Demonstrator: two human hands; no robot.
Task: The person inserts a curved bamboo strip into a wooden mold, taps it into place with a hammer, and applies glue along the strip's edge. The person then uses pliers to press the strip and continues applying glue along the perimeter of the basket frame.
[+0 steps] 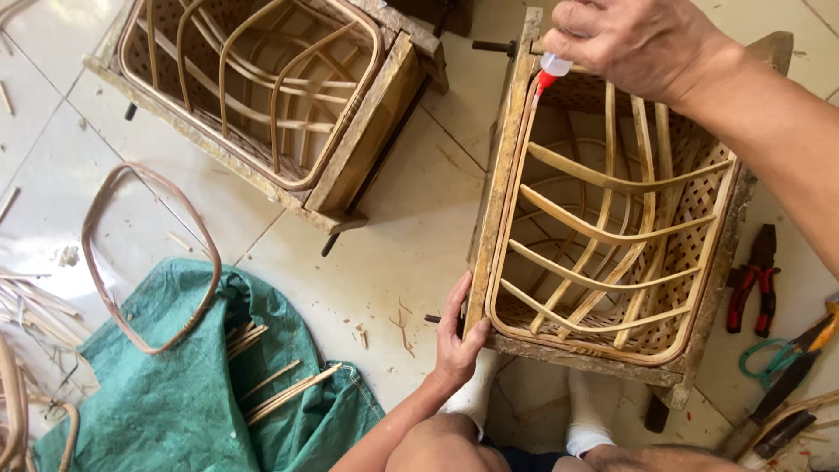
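Observation:
My right hand (631, 42) squeezes a small white glue bottle with a red nozzle (551, 70), its tip touching the far left rim of a woven bamboo basket (603, 227). The basket sits inside a worn wooden frame mould (498, 183) on the floor. My left hand (459, 336) grips the near left corner of that mould, thumb on top. Curved bamboo ribs cross the basket's open inside.
A second basket in a wooden mould (262, 87) lies at the upper left. A loose rattan hoop (144, 253) rests on a green tarp (192, 385) with bamboo strips. Red-handled pliers (753, 280) and other tools lie at the right. My white-socked feet (594, 411) are below.

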